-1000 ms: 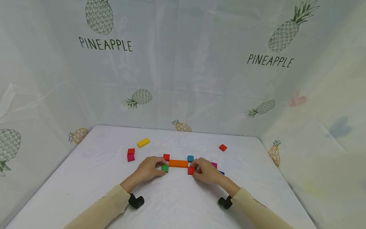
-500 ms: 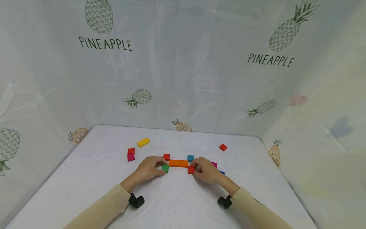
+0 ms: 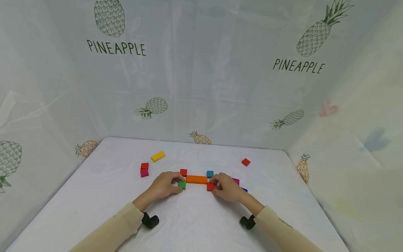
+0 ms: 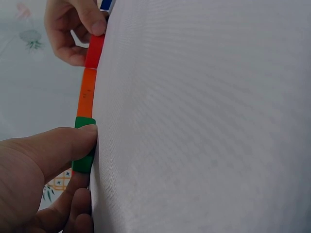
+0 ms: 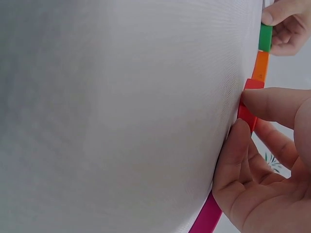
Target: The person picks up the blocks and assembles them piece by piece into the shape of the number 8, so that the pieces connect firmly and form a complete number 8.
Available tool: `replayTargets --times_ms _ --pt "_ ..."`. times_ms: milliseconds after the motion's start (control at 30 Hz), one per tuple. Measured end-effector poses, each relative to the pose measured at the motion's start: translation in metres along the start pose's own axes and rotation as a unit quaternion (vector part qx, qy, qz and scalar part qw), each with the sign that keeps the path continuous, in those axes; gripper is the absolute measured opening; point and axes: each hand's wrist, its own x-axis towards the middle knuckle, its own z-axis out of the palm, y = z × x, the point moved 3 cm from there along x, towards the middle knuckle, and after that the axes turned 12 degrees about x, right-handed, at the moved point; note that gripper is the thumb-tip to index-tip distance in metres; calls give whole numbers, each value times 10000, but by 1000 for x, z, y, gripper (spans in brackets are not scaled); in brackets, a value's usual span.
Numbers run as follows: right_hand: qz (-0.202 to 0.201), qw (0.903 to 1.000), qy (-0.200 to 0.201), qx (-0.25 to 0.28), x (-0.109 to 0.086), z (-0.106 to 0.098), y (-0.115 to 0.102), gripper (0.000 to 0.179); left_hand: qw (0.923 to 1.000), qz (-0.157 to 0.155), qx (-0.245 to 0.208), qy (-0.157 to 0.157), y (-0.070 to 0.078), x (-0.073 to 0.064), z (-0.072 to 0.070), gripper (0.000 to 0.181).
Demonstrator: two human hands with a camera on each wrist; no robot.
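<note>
My left hand (image 3: 164, 184) pinches a green block (image 3: 182, 185) between thumb and fingers, at the near left corner of a long orange block (image 3: 196, 179). At the opposite near corner, my right hand (image 3: 229, 188) pinches a red block (image 3: 210, 187). Behind the orange block's ends sit a second red block (image 3: 183, 172) on the left and a teal block (image 3: 210, 174) on the right. In the left wrist view the thumb lies on the green block (image 4: 85, 160). The right wrist view has thumb and fingers on the red block (image 5: 247, 115).
A yellow block (image 3: 158, 156) lies back left, near touching red (image 3: 145, 165) and magenta (image 3: 144, 173) blocks. Another red block (image 3: 246, 162) lies back right. Partly hidden by the right hand are a magenta block (image 3: 235, 181) and a blue block (image 3: 244, 189).
</note>
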Motion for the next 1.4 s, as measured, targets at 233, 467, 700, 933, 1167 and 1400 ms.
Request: replayTargets --times_ms 233,467,700,933,1167,1400 --pt "-2 10000 22 16 0 0 0 30 10000 -11 -12 -23 1 -1 0 26" --pt "34 10000 29 54 -1 0 0 30 10000 -40 -24 -12 2 -1 -1 26" --pt "-54 10000 2 -46 0 0 1 29 9999 -92 -34 -26 1 0 0 26" --pt "-50 10000 15 -19 1 -1 0 30 10000 -58 10 11 2 0 0 26" --pt "-59 10000 13 -9 0 0 -1 31 10000 -97 -6 8 1 0 0 27" --pt "-13 10000 9 24 -1 0 -1 33 9999 -143 -17 -8 1 1 1 27"
